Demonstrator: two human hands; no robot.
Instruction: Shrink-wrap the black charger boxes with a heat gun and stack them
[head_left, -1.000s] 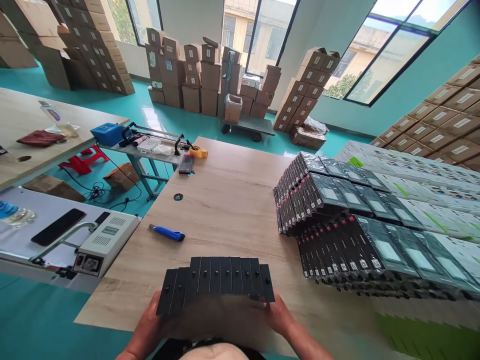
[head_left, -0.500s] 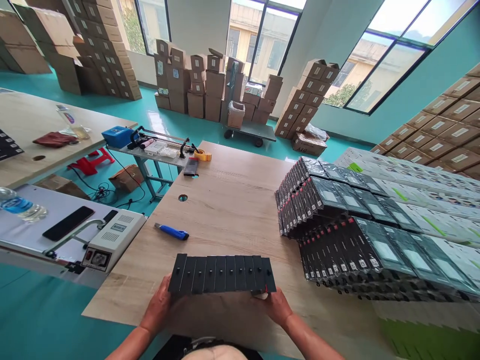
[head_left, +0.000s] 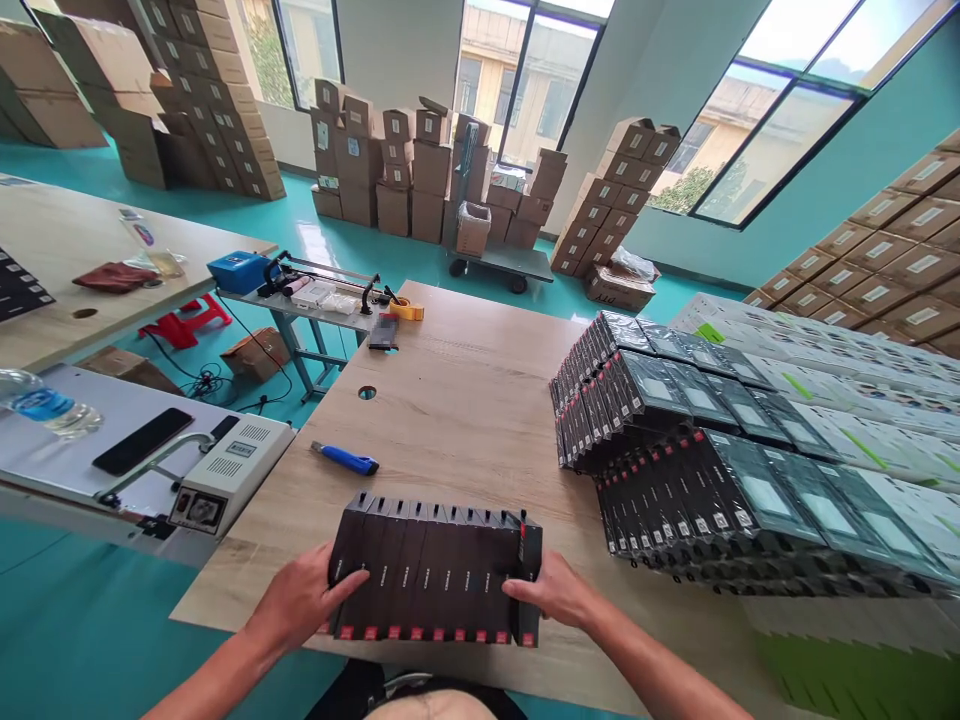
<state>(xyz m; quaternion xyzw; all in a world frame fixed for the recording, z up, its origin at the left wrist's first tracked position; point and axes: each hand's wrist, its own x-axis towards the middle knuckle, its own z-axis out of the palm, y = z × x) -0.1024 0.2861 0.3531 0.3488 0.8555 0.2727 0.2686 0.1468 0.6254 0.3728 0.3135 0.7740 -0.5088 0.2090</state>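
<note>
Between my two hands is a row of several slim black boxes (head_left: 427, 580), pressed side by side. Their narrow faces show small white lettering and red marks along the lower edge, and small black hang tabs stick up at the far edge. My left hand (head_left: 296, 600) grips the row's left end, thumb laid over the front. On the right end, my right hand (head_left: 555, 590) clasps it the same way; the box there sits slightly apart from the others. A blue utility knife (head_left: 345, 459) lies on the wooden table (head_left: 465, 410) beyond the row.
To the right stand stacked film-wrapped black boxes (head_left: 667, 490). A yellow tape dispenser (head_left: 406, 310) is at the table's far left corner. On the left are a white machine (head_left: 232, 470), a phone (head_left: 142, 440) and a water bottle (head_left: 49, 405). Cartons (head_left: 431, 185) line the window wall.
The row of boxes has tipped in my hands, so its lettered faces now show instead of the plain tabbed ends. Both thumbs have come over the front.
</note>
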